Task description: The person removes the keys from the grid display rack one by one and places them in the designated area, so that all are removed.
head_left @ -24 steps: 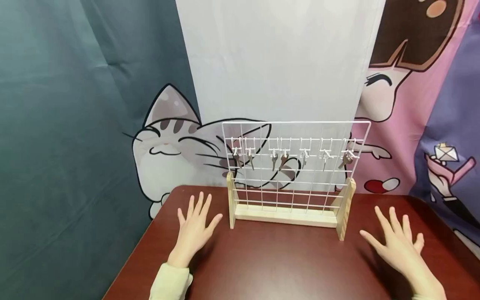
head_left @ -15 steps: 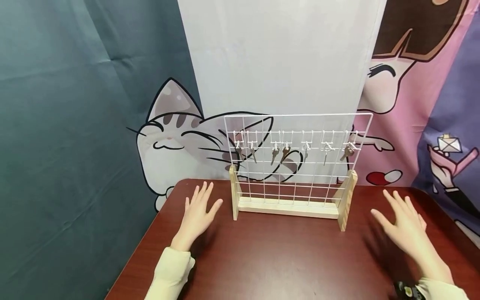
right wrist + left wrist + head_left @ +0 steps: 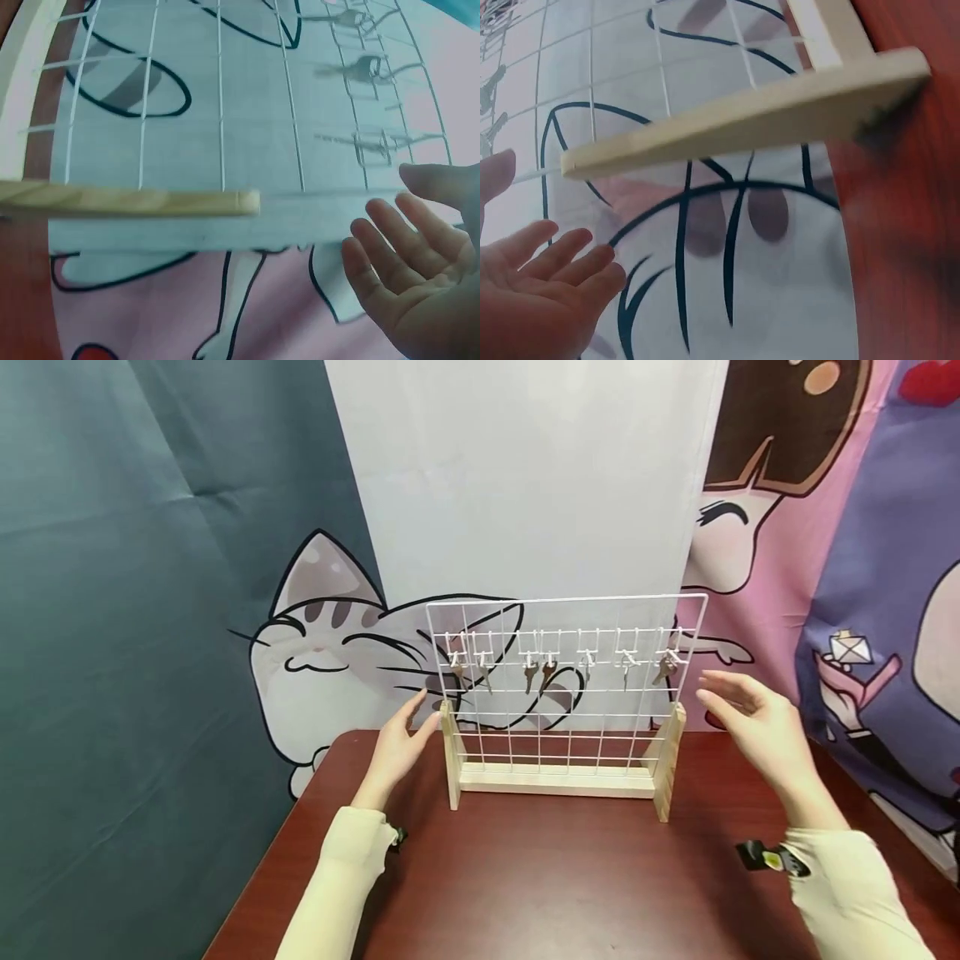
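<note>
A white wire grid rack [image 3: 569, 716] on pale wooden feet stands toward the back of the table. Several keys [image 3: 530, 677] hang in a row from white hooks near its top. Beside the rack's left post [image 3: 451, 760], my left hand [image 3: 397, 747] is raised with its fingers extended and its thumb close to the post's top. On the other side, my right hand [image 3: 761, 731] hovers just off the grid's right edge, fingers loosely bent and holding nothing. Both palms face the rack. In the right wrist view the thumb and fingers [image 3: 409, 255] are spread near the grid's edge.
The reddish-brown tabletop [image 3: 555, 877] extends in front of the rack. Behind it hangs a curtain [image 3: 540, 477] printed with a cartoon cat and a cartoon figure. A dark band with a small device [image 3: 772, 858] shows at the right wrist.
Both hands have risen from low over the table and moved forward and inward to the rack's two sides. Their fingers, spread earlier, are now closer together. The keys still hang.
</note>
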### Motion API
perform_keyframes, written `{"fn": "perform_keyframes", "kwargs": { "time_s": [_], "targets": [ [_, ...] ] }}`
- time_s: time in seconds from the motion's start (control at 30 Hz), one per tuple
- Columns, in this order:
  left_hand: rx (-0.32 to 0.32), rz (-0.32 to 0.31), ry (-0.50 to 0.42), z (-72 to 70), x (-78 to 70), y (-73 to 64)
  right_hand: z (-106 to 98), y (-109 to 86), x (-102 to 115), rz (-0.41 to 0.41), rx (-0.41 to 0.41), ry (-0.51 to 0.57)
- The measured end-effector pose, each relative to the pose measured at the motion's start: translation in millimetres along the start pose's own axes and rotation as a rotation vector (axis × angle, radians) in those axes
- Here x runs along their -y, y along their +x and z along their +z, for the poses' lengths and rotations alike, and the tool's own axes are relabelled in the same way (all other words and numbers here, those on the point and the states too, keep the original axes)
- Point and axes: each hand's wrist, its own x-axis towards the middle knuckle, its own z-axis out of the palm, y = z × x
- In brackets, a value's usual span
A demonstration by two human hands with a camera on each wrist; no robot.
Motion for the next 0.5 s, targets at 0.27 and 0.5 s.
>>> {"fn": "perform_keyframes", "kwargs": {
  "time_s": [0.27,0.5],
  "targets": [
    [0.032,-0.032,-0.207,9.2,-9.0,19.1,21.5,21.8,18.0,0.049,-0.043,0.083],
    [0.02,0.011,-0.271,18.8,-4.4,23.6,27.6,27.0,28.5,0.043,-0.071,0.052]
  ]
}}
